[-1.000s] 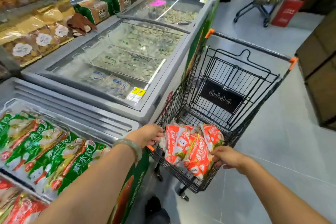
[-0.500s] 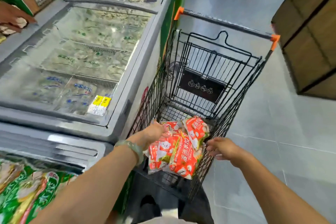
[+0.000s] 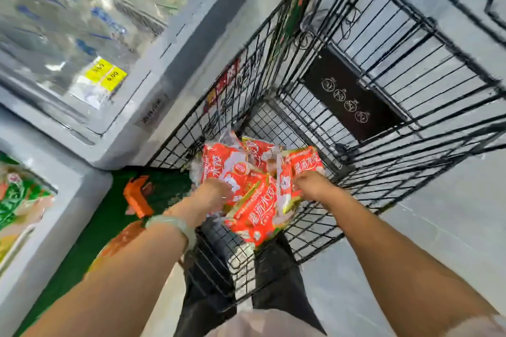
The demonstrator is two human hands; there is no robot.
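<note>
Several red bags [image 3: 254, 216] of frozen food lie bunched together inside the wire cart [image 3: 397, 128], at its near end, against the near wall and toward the left side wall. The foremost bag lies printed face up, its long axis running from the near wall away toward the far end of the cart and slanting a little to the right; its near end overlaps the top of the near wall. The bags behind it fan out at differing angles, and their exact direction is blurred. The left hand [image 3: 216, 194] lies on the left part of the bunch, back of the hand upward, fingers bent down onto the wrapping; whether it grips or merely presses cannot be told through the blur. A pale bracelet [image 3: 169, 223] sits on that wrist. The right hand [image 3: 312, 186] is at the right edge of the bunch, fingers curled and pinching the wrapping of the right-hand bag. The bags thus lie between the two hands and partly beneath them. A black plate [image 3: 350, 96] hangs on the cart's far wall. A chest freezer [image 3: 175, 63] stands just beside the cart on the left, a yellow price label [image 3: 105, 74] on its glass lid. Green bags [image 3: 16, 194] show in a nearer freezer at the left edge.
</note>
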